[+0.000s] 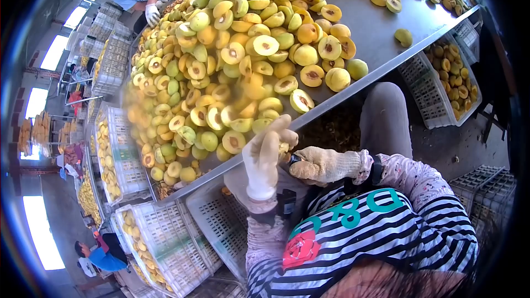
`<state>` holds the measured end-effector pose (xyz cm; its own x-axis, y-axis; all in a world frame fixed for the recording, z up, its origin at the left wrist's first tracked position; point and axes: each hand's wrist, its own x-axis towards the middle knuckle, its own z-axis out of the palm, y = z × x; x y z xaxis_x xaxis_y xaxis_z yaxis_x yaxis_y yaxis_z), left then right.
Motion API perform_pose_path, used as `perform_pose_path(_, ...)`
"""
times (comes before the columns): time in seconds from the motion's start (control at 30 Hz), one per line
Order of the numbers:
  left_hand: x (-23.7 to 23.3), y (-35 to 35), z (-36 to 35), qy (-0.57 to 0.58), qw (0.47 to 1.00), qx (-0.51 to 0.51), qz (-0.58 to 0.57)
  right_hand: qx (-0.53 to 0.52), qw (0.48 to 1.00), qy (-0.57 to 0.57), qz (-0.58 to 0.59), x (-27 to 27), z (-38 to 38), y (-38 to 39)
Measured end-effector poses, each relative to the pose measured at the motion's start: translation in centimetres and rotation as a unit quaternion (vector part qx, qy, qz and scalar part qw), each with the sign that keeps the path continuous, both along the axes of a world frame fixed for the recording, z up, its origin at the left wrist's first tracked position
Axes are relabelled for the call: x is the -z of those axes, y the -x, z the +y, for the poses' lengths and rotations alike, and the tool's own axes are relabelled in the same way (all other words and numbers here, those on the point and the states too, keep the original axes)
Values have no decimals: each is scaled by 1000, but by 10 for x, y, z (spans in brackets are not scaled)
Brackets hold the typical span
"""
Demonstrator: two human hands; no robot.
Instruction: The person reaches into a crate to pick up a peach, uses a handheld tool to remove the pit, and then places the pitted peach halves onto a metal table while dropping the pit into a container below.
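A small piece of yellow fruit (pixel 284 148), partly hidden by fingers, is seen between the two gloved hands, just beyond the near metal edge of the table. The left hand (pixel 263 160), covered by a whitish glove, is raised with its fingers bent beside the piece; whether the fruit is gripped by it cannot be told. By the right hand (pixel 327 164), in a cream knitted glove, a small dark tool (pixel 295 158) is gripped, its end pointed toward the left hand. What the tool's tip touches cannot be made out.

Yellow-green halved fruits (pixel 265 45), many with brown centres showing, are heaped across the grey metal table (pixel 381 36). Fruit is also held in a white slatted plastic crate (pixel 424 96) on the right and in a pale plastic crate (pixel 174 245) at lower left. At the heap's far side, a co-worker's white-gloved hand (pixel 152 15) is seen.
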<state>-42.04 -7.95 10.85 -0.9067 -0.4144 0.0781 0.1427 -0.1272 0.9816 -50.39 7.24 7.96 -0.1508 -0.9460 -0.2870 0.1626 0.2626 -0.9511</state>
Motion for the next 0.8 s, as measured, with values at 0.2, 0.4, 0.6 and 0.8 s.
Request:
perform_pose_path(0.2, 14, -2, 1, 18, 1000, -13, -20, 36, 989, 19, 145, 14, -5, -3)
perform_pose_path(0.4, 7, 4, 13, -108, 986, -88, 86, 13, 996, 88, -5, 35, -11, -3)
perform_pose_path(0.6, 17, -3, -8, -13, 1000, 4, -24, -55, 989, -31, -131, 27, -6, 0)
perform_pose_path(0.8, 43, 8, 19, 26, 986, -145, 79, 39, 997, -37, 57, 24, -10, -9)
